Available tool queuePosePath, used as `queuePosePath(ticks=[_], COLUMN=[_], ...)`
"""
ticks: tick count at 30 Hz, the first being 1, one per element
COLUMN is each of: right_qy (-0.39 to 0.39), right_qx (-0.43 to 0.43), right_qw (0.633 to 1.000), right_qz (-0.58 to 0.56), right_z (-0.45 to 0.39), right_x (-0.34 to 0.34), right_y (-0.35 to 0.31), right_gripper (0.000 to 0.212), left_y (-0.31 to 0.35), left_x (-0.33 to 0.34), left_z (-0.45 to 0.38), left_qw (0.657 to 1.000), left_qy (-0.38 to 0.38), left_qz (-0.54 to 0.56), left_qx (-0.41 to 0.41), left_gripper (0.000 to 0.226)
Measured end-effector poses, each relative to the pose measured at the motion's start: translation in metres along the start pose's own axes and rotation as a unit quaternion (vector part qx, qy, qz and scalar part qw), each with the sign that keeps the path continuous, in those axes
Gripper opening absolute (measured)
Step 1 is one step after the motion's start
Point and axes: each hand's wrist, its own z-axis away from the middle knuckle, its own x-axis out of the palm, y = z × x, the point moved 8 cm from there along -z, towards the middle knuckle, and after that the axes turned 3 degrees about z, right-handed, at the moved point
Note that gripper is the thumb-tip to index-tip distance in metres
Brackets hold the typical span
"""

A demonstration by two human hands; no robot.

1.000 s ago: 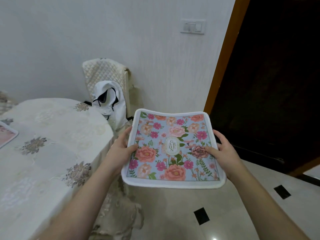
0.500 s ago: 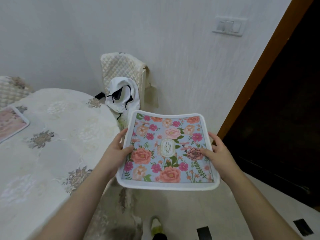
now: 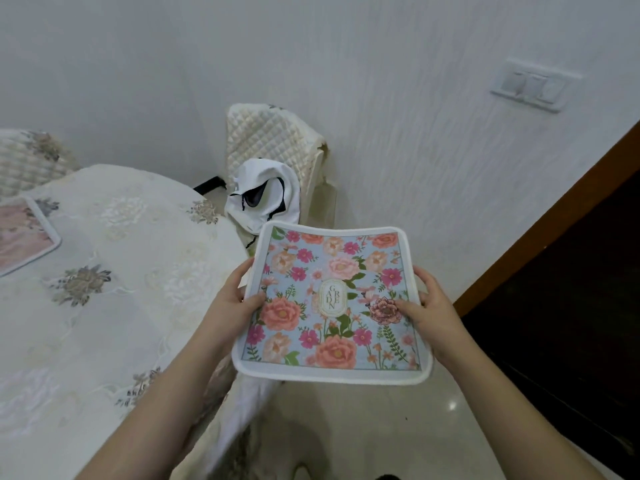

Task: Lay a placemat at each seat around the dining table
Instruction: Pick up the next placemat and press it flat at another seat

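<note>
A floral placemat (image 3: 332, 299), light blue with pink and peach flowers and a white border, is held flat in the air just past the right edge of the dining table (image 3: 114, 306). My left hand (image 3: 232, 306) grips its left edge and my right hand (image 3: 433, 306) grips its right edge. A pink placemat (image 3: 20, 233) lies on the table's embroidered cream cloth at the far left, partly cut off by the frame.
A chair with a quilted cream cover (image 3: 273, 140) stands against the wall beyond the table, with a white bag (image 3: 266, 195) on it. Another quilted chair back (image 3: 27, 157) shows at far left. A dark doorway (image 3: 571, 306) opens on the right. A wall switch (image 3: 533, 84) is upper right.
The view has swung left and down. The table and the pink placemat fill more of the frame, and the held placemat sits closer to the table's edge. Both hands keep their grip.
</note>
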Motion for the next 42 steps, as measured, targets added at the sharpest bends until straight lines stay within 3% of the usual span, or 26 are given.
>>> queuePosePath(ticks=[25, 42], right_qy=[-0.256, -0.392], right_qx=[-0.02, -0.044], right_qw=[0.964, 0.904], right_qz=[0.073, 0.165], right_z=[-0.23, -0.238], right_x=[0.088, 0.282], right_y=[-0.067, -0.085], right_gripper=[0.061, 0.044], left_y=[0.009, -0.053], left_x=[-0.031, -0.162], left_z=[-0.078, -0.037], left_qw=[0.965, 0.921], left_qy=[0.244, 0.345], left_qz=[0.065, 0.151], left_qx=[-0.078, -0.099], left_gripper=[0.064, 0.067])
